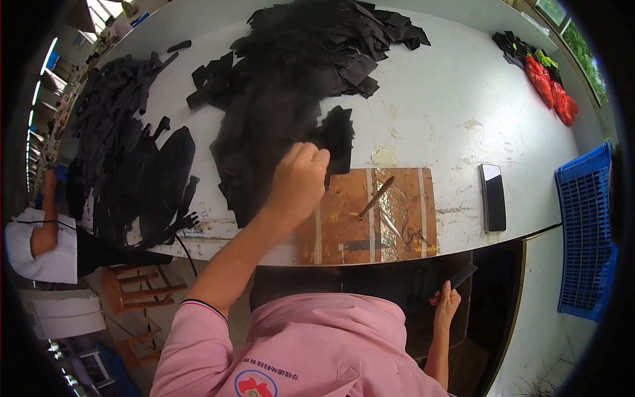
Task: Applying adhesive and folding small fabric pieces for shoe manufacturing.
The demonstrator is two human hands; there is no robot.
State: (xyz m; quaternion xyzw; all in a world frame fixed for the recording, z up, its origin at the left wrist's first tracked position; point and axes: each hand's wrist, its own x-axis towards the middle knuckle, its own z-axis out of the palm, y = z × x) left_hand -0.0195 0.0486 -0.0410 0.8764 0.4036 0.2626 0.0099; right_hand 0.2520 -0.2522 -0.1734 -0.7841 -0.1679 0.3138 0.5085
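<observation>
My left hand [301,175] is closed, fingers curled, over a large pile of black fabric pieces [261,145] on the table. Anything pinched in it cannot be made out against the black. Just beyond its knuckles lies a black piece with a jagged edge [338,132]. Low on the right, below the table's front edge, my right hand [448,301] grips a dark, flat fabric piece [463,275]. Between the hands, a brown board [337,198] with strips of tape lies at the table edge. A slim brown stick-like tool [378,195] rests across it.
More black pieces [152,178] lie to the left. A dark phone [493,198] lies on the white table [443,106] at right. Beyond are red plastic bags [549,89] and a blue plastic crate [585,231]. A wooden stool [139,288] and another person's arm [47,212] are at left.
</observation>
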